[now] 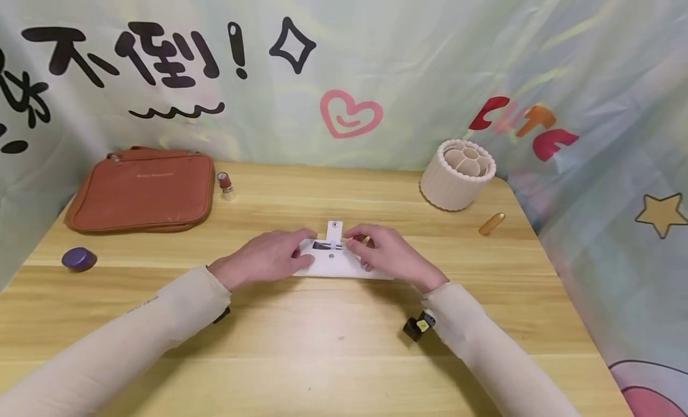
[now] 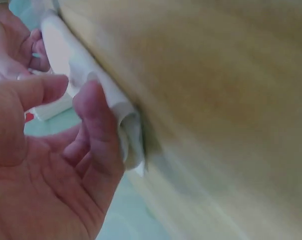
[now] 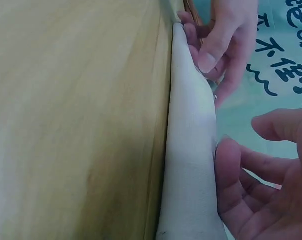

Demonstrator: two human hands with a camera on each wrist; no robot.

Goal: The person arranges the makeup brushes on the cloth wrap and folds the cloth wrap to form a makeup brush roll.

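While hands (image 1: 333, 255) hold white pouch (image 1: 338, 263), brown bag (image 1: 141, 190), ribbed holder (image 1: 457, 173) behind.

Both hands cover the ends of the white pouch (image 1: 337, 263) near the table's (image 1: 322, 345) middle; the brown case's (image 1: 141, 189) lettering is too small to read

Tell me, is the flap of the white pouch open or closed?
Open: the white pouch has its flap standing up, snap unfastened.
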